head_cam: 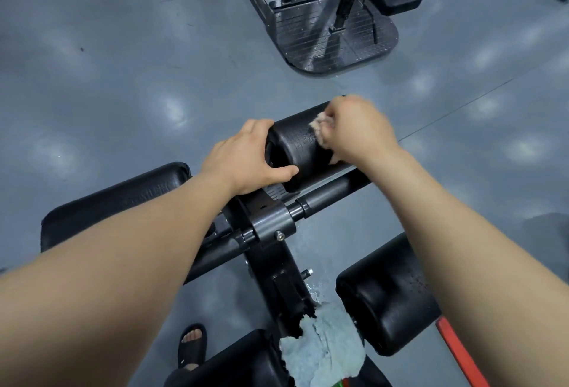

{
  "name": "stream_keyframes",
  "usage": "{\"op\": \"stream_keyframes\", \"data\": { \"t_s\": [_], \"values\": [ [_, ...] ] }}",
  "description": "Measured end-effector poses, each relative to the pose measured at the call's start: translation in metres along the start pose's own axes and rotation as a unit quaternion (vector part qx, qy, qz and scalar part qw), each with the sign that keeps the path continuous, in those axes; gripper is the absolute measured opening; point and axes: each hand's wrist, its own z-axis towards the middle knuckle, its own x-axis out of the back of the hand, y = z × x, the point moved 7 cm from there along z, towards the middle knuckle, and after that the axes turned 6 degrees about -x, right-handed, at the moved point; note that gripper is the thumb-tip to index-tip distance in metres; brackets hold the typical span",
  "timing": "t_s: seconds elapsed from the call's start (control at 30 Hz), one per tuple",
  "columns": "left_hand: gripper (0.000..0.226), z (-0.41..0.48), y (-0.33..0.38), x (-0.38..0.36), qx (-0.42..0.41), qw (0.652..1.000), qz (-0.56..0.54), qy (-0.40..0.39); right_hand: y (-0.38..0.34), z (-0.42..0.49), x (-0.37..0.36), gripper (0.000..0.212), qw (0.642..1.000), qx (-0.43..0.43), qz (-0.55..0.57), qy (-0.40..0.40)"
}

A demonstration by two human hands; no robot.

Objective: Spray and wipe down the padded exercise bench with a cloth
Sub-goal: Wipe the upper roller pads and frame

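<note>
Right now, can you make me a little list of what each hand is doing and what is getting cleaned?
Left hand: grips the end of the black padded roller
Right hand: holds a small pinkish cloth, pressed on top of the roller
Being cleaned: the roller
Spare cloth: pale blue-grey towel, lying on the bench nearer the person
Spray bottle: not in view

R hand (pixel 354 131) w/ cloth (pixel 321 127) on roller pad (pixel 297 147); L hand (pixel 243 160) grips end.
</note>
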Motion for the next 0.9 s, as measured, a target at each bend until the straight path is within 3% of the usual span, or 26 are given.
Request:
{"op": "stream_keyframes", "data": {
  "t_s": [0.1,0.17,0.37,0.43,0.7,0.77,0.9],
  "values": [
    [0.098,0.0,0.001,0.0,-0.007,1.0,-0.001,0.003,0.044,0.013,0.01,0.032,0.993,-0.111,-0.029,0.029],
    [0.097,0.0,0.001,0.0,-0.006,1.0,0.002,0.004,0.041,0.013,0.008,0.03,0.992,-0.119,-0.026,0.039],
    [0.098,0.002,0.0,-0.001,-0.001,1.0,0.005,0.011,-0.038,-0.017,-0.009,0.023,0.997,0.062,0.051,-0.011],
    [0.099,0.001,0.0,-0.001,0.0,1.0,0.002,0.011,-0.038,-0.018,-0.008,0.023,0.995,0.082,0.059,-0.023],
    [0.092,0.001,-0.001,-0.001,-0.002,1.0,-0.009,0.005,0.058,0.017,0.01,0.031,0.994,-0.103,0.004,0.035],
    [0.086,0.002,-0.001,0.0,0.001,1.0,-0.01,0.009,0.042,0.011,0.007,0.028,0.996,-0.084,0.012,0.031],
    [0.084,0.001,-0.001,-0.001,0.002,1.0,-0.011,0.013,-0.021,-0.016,-0.007,0.02,0.997,0.049,0.064,-0.015]
  ]
}}
